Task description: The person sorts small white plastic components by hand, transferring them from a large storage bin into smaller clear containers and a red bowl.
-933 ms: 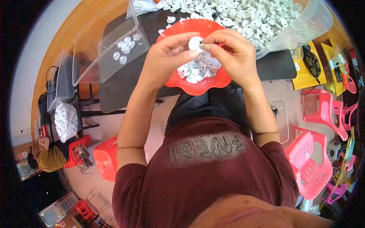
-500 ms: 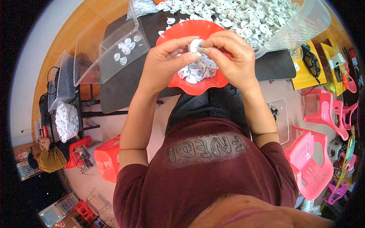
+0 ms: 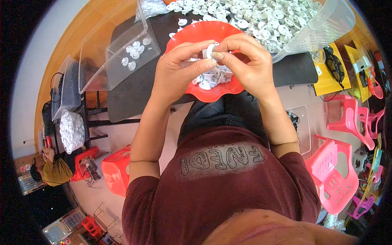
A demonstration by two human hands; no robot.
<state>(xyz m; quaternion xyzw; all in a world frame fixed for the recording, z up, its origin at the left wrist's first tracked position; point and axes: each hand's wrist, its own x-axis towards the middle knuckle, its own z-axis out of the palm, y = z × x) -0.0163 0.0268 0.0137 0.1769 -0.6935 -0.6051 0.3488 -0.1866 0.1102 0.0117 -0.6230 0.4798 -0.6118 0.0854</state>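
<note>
Between my two hands, above a red scalloped bowl (image 3: 183,36), is a small white round plastic part (image 3: 210,50). My left hand (image 3: 175,71) pinches it from the left with thumb and forefinger. From the other side my right hand (image 3: 251,65) grips it, also between thumb and forefinger. My fingers hide much of its shape. White plastic pieces (image 3: 212,77) lie heaped in the bowl below my hands.
A large pile of white round parts (image 3: 281,24) covers the back right of the black table (image 3: 130,100), by a tipped clear bin (image 3: 326,30). Several parts (image 3: 134,50) lie in a clear box (image 3: 116,77) at left. Pink chairs (image 3: 332,169) stand right; a person (image 3: 57,169) sits far left.
The white part has turned slightly between my fingers, now showing more edge-on. My hands have shifted a little to the left, and both keep their pinch.
</note>
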